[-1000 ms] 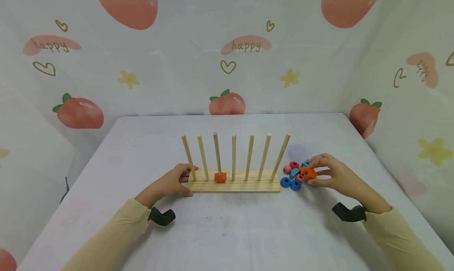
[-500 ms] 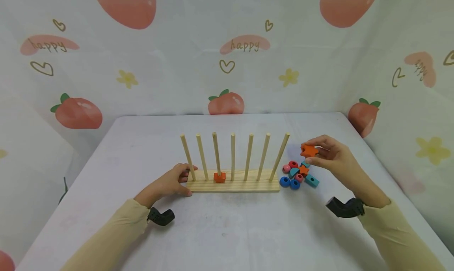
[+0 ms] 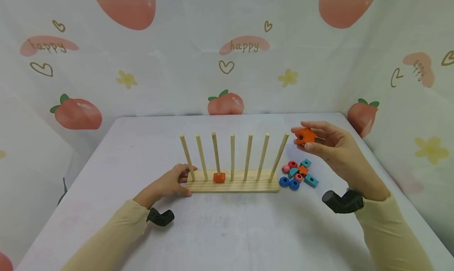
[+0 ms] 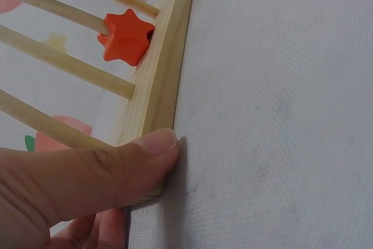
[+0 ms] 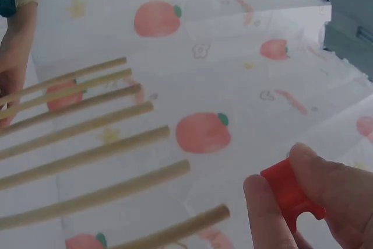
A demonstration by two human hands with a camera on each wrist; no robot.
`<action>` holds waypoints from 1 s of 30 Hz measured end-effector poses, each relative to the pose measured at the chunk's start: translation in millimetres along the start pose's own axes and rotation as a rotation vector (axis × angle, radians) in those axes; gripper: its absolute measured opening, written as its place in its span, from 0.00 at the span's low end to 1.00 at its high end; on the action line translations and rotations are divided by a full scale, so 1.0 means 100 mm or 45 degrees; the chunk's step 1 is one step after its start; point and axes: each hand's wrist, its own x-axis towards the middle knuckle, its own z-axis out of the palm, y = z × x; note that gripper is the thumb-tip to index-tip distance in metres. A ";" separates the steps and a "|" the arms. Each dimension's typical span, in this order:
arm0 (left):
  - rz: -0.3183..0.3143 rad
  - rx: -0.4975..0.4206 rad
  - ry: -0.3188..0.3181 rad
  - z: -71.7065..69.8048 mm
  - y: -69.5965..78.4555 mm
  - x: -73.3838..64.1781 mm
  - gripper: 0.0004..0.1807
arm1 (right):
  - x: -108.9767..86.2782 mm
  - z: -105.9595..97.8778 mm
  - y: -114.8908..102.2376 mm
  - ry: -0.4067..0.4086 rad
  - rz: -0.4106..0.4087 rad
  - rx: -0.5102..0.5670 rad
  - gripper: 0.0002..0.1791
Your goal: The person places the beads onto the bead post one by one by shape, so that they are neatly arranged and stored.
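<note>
My left hand [image 3: 169, 185] grips the left end of a wooden peg board [image 3: 248, 187], its thumb on the front edge. An orange star bead [image 4: 127, 38] sits at the foot of the third peg from the left. In my right hand [image 3: 337, 146], another orange star bead [image 3: 306, 136] is pinched between thumb and fingers, raised near the top of the rightmost peg [image 3: 282, 150] and to its right. The right wrist view shows the pinched bead [image 5: 285, 185] edge-on, apart from the pegs.
Right of the board lies a loose group of beads: blue round beads [image 3: 294, 184], a teal block [image 3: 311, 180], a teal half-round bead [image 3: 293, 172], an orange star bead [image 3: 303, 170], and red and pink ones. A patterned cloth [image 3: 177, 66] hangs behind the table.
My right hand has picked up an orange star bead from the group and lifted it up toward the rightmost peg's top. The left hand stays on the board.
</note>
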 end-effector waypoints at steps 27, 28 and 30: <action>0.017 0.037 0.024 0.00 -0.03 0.01 0.44 | 0.46 0.74 -0.34 0.138 -0.208 0.415 0.21; 0.018 0.029 0.024 0.00 -0.02 0.00 0.45 | 0.46 0.77 -0.34 0.121 -0.209 0.411 0.22; 0.021 0.021 0.019 0.00 -0.03 0.00 0.45 | 0.48 0.85 -0.33 0.101 -0.212 0.430 0.23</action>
